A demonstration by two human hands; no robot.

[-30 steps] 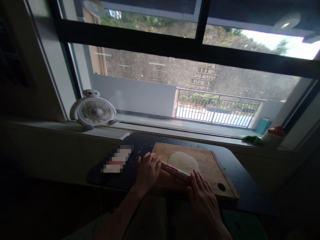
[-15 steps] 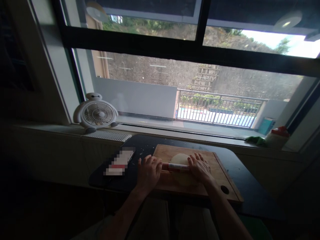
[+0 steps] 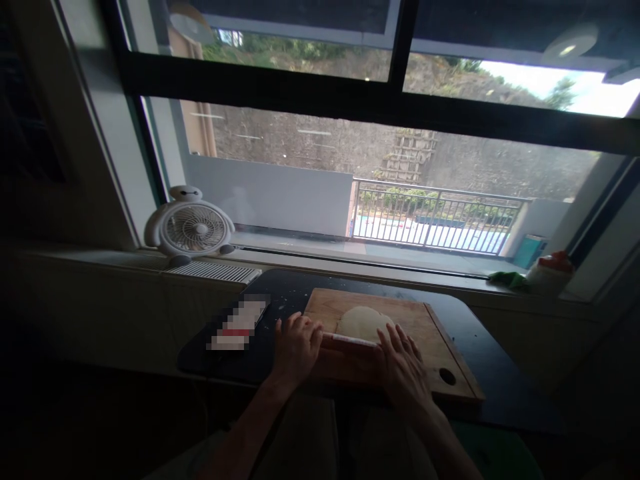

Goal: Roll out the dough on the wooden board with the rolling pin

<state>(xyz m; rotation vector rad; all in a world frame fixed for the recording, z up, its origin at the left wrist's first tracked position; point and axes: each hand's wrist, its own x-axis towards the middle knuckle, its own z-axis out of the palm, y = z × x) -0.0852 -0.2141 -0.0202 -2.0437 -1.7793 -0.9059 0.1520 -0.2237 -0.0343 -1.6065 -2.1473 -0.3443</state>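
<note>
A reddish-brown rolling pin (image 3: 350, 342) with a pale label strip lies crosswise on the wooden cutting board (image 3: 323, 303). My left hand (image 3: 299, 343) is closed over its left end, fingers bent. At the right end, my right hand (image 3: 404, 360) holds the pin under the palm, its fingers reaching forward past it. A pale, rounded sheet of dough (image 3: 363, 321) lies flat on the board just beyond the pin. My right fingertips overlap the dough's right edge. The pin and my hands hide the near part of the board.
The board rests on a dark table (image 3: 480, 333) below a window. A pixelated flat object (image 3: 240, 325) lies left of the board. On the left ledge stands a white fan (image 3: 195, 227). A green cloth (image 3: 507, 279) and a red-topped bottle (image 3: 550, 272) are on the right sill.
The rolling pin has come back toward me, with my right hand moving nearer too. More of the dough shows beyond the pin. My left hand has shifted only slightly.
</note>
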